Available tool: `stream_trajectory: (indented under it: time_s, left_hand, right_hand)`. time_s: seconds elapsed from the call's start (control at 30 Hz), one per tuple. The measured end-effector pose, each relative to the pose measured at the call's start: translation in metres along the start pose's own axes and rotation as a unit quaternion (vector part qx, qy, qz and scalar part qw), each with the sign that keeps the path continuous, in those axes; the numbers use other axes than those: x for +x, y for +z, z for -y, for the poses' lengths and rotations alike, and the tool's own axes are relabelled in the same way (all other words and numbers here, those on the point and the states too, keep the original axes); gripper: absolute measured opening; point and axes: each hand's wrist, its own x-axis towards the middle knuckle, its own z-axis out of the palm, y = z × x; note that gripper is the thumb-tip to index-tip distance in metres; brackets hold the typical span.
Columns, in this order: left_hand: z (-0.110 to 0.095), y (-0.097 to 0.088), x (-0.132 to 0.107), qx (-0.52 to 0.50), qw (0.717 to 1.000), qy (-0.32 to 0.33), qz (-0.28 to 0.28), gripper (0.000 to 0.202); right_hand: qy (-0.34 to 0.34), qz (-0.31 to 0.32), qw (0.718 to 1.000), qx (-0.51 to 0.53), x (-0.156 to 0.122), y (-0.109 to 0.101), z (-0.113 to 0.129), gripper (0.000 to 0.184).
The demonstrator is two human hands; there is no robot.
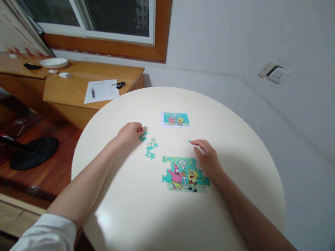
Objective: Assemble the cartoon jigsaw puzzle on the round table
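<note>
A partly built cartoon jigsaw lies on the round cream table. My right hand rests at its upper right corner, fingers curled, the fingertips touching a small teal piece. My left hand is closed in a pinch on a teal piece at the top of a small scatter of loose teal pieces left of the jigsaw. A small reference picture of the same cartoon lies farther back on the table.
A wooden desk stands at the back left under a window, with a paper sheet, keys and a white plate. A black round stand base sits on the wooden floor. A wall socket is at the right.
</note>
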Motion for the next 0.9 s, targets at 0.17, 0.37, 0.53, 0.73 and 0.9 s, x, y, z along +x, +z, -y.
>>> stream_trajectory:
  time_s: [0.17, 0.37, 0.53, 0.73, 0.9]
  left_hand:
    - [-0.007, -0.002, -0.002, -0.015, 0.999, 0.039, -0.008, 0.016]
    - [-0.015, -0.001, -0.007, -0.008, 0.998, 0.063, 0.003, 0.016]
    - [-0.018, 0.004, -0.01, -0.021, 0.993, 0.101, 0.061, 0.018]
    - [-0.02, 0.003, -0.013, -0.021, 0.99, 0.099, 0.096, 0.017]
    - [-0.021, 0.002, -0.013, -0.016, 0.989, 0.099, 0.106, 0.019]
  right_hand:
    - [0.003, 0.004, 1.0, 0.001, 0.001, -0.001, 0.001, 0.019]
    - [0.0, 0.006, 1.0, -0.001, 0.001, -0.002, 0.005, 0.02]
    - [0.0, 0.01, 1.0, -0.003, 0.001, -0.004, 0.006, 0.02]
    - [0.003, 0.008, 1.0, 0.002, 0.001, -0.003, 0.006, 0.02]
    - [0.005, 0.006, 1.0, 0.01, 0.001, -0.003, 0.006, 0.018]
